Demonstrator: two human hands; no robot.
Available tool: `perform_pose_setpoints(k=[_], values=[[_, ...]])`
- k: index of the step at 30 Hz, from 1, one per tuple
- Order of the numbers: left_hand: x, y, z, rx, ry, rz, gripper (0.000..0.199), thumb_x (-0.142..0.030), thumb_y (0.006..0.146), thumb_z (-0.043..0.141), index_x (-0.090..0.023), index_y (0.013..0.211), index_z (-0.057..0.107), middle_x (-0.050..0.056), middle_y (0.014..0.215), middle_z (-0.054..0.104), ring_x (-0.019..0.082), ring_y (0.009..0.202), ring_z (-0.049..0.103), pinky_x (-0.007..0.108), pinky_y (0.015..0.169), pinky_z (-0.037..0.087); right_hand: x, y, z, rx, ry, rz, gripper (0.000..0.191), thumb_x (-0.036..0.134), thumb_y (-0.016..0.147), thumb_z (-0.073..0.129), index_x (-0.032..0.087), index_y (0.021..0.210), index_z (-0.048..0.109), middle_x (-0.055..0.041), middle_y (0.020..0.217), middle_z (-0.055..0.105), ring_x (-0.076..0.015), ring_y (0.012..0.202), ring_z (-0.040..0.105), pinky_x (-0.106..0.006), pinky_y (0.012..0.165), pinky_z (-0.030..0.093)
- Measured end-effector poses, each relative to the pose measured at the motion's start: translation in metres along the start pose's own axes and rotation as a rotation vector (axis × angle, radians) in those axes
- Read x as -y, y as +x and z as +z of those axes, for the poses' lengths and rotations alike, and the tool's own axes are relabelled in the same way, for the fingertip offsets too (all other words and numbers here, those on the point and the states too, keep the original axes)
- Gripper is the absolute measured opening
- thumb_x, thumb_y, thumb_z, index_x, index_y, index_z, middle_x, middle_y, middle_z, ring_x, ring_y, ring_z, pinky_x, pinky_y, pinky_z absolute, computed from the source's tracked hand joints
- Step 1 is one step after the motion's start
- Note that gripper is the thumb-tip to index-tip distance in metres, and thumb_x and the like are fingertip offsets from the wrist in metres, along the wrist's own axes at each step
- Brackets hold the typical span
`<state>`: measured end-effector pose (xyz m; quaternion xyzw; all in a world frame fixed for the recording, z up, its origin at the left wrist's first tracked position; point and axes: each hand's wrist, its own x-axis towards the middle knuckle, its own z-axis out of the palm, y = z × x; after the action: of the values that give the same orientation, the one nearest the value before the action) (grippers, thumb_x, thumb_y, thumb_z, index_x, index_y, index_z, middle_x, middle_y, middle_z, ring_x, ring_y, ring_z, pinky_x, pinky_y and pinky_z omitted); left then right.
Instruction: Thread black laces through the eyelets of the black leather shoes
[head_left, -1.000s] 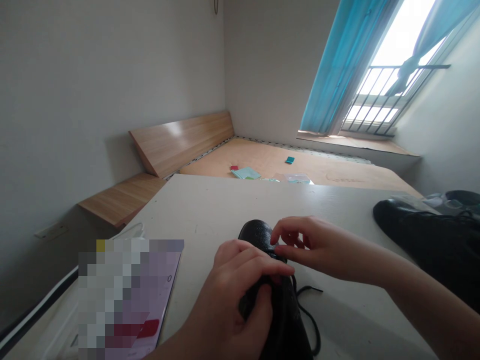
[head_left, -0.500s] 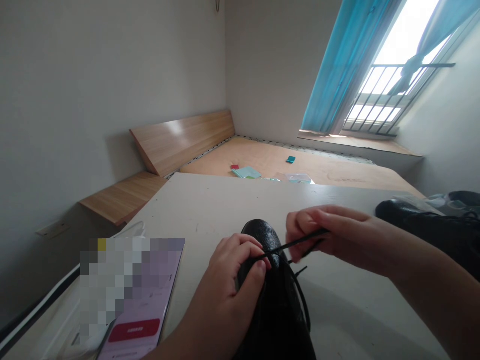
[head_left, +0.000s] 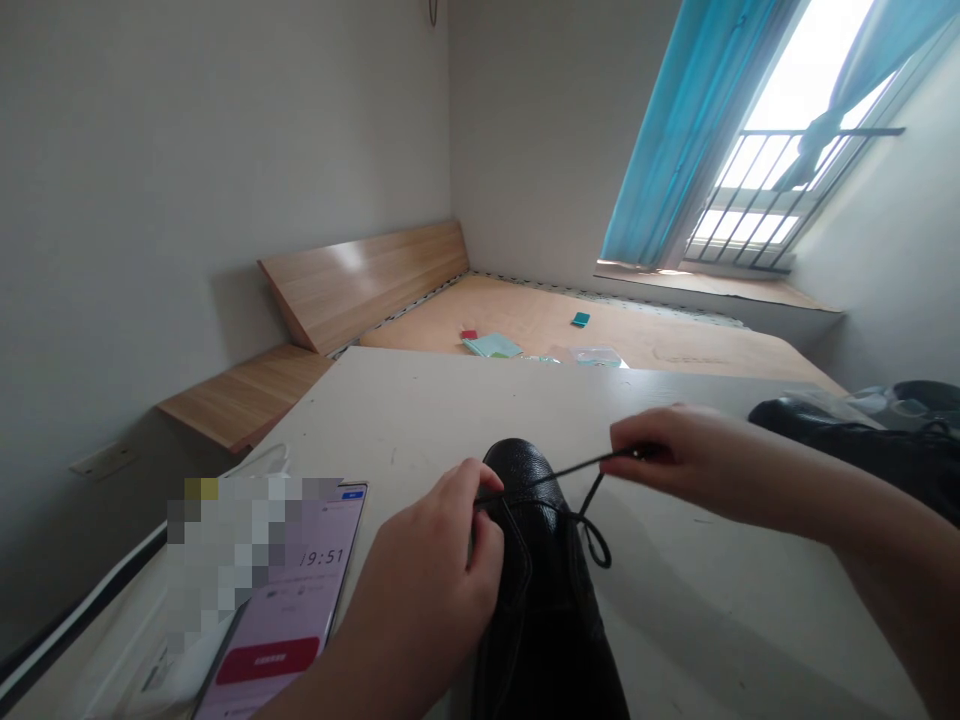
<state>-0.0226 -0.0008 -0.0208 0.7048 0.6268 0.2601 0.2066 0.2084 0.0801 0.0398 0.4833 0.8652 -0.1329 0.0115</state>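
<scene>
Bed: A tan-topped bed (head_left: 525, 305) stretches along the far wall, beyond the desk (head_left: 420, 410).
Desk: Its white top carries two black shoes.
Near shoe: One black shoe (head_left: 540, 570) stands on the desk before the person, toe pointing away.
Second shoe: Another (head_left: 862, 450) sits at the right edge, beyond the right forearm, with clear plastic (head_left: 821, 403) behind it.
Left hand: The left hand (head_left: 442, 560) pinches a black lace (head_left: 562, 473) just left of the near shoe's toe.
Right hand: The right hand (head_left: 682, 450) grips the lace to the shoe's right, fingers curled in, above the desk.
Phone: A lit phone (head_left: 300, 600) lies left, beside translucent plastic (head_left: 127, 650) whose contents are obscured.
Clear packet: A packet (head_left: 598, 357) rests on the bed, contents too small to read.
Lace: It runs straight between both hands across the toe; a loop hangs at the right.
</scene>
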Motion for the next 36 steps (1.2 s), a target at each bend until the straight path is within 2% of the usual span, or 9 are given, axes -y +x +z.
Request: perform_pose_setpoints(k=[7,10,13,15,19,22,27,32,36], values=[[0.000,0.003,0.000,0.080,0.262,-0.029,0.017,-0.026,0.092,0.031,-0.024,0.088,0.047,0.004,0.076,0.064,0.026,0.068,0.062,0.032,0.058,0.031,0.009,0.002,-0.006,-0.862,0.450,-0.130,0.018,0.030,0.090,0.055,0.023,0.074,0.057,-0.0041,0.094,0.059,-0.0216,0.094,0.054,-0.039,0.085,0.040],[0.000,0.005,-0.001,0.130,0.303,-0.031,0.023,-0.027,0.092,0.031,-0.023,0.080,0.050,0.006,0.078,0.065,0.027,0.074,0.061,0.035,0.064,0.034,0.013,0.000,-0.009,-0.818,0.990,-0.121,0.024,0.037,0.093,0.049,0.024,0.074,0.053,-0.0026,0.086,0.058,-0.0189,0.079,0.057,-0.034,0.068,0.045],[0.002,0.005,0.000,0.144,0.263,-0.014,0.028,-0.026,0.091,0.033,-0.021,0.077,0.056,0.006,0.081,0.066,0.027,0.083,0.060,0.041,0.076,0.037,0.016,-0.002,-0.013,-0.637,1.271,-0.068,0.033,0.041,0.093,0.043,0.025,0.065,0.038,0.0036,0.061,0.041,-0.0122,0.044,0.035,-0.027,0.041,0.029],[0.003,0.005,0.001,0.110,0.226,0.018,0.027,-0.025,0.091,0.035,-0.021,0.075,0.057,0.005,0.081,0.063,0.026,0.084,0.057,0.042,0.079,0.037,0.017,-0.003,-0.013,-0.786,1.100,-0.065,0.035,0.038,0.093,0.045,0.025,0.062,0.034,0.0051,0.056,0.033,-0.0115,0.041,0.025,-0.027,0.040,0.020],[0.005,0.004,0.001,-0.003,0.068,0.112,0.024,-0.025,0.090,0.038,-0.020,0.070,0.051,0.003,0.078,0.055,0.023,0.079,0.052,0.040,0.077,0.036,0.016,-0.007,-0.007,-1.182,0.014,-0.089,0.027,0.029,0.089,0.054,0.023,0.064,0.045,0.0010,0.060,0.047,-0.0155,0.056,0.043,-0.030,0.052,0.027],[0.004,0.004,-0.001,-0.077,-0.248,0.146,0.024,-0.025,0.093,0.037,-0.020,0.072,0.047,0.000,0.078,0.051,0.018,0.076,0.051,0.033,0.072,0.039,0.014,-0.007,-0.001,-0.964,-0.314,-0.120,0.022,0.034,0.089,0.054,0.022,0.072,0.048,0.0020,0.061,0.051,-0.0127,0.051,0.043,-0.028,0.050,0.027],[0.002,0.001,-0.006,-0.262,-0.622,0.206,0.020,-0.022,0.099,0.040,-0.025,0.091,0.058,-0.005,0.090,0.060,0.009,0.079,0.054,0.018,0.073,0.044,0.025,-0.002,0.008,-0.425,0.098,-0.095,0.020,0.041,0.093,0.049,0.022,0.088,0.054,0.0037,0.064,0.053,-0.0105,0.050,0.043,-0.024,0.049,0.033],[0.003,-0.007,-0.006,-0.316,-0.611,0.347,0.023,-0.022,0.100,0.042,-0.031,0.097,0.063,-0.007,0.100,0.063,0.008,0.094,0.058,0.015,0.084,0.045,0.045,-0.002,0.023,-0.200,0.372,-0.254,0.021,0.031,0.093,0.053,0.028,0.114,0.058,0.0004,0.098,0.062,-0.0126,0.077,0.056,-0.024,0.065,0.045],[0.005,-0.010,-0.004,-0.369,-0.535,0.407,0.021,-0.022,0.100,0.044,-0.030,0.099,0.063,-0.005,0.105,0.062,0.009,0.101,0.057,0.016,0.090,0.044,0.057,0.001,0.039,-0.124,0.466,-0.342,0.035,0.031,0.093,0.056,0.031,0.128,0.054,-0.0017,0.125,0.052,-0.0148,0.100,0.057,-0.029,0.089,0.045]])
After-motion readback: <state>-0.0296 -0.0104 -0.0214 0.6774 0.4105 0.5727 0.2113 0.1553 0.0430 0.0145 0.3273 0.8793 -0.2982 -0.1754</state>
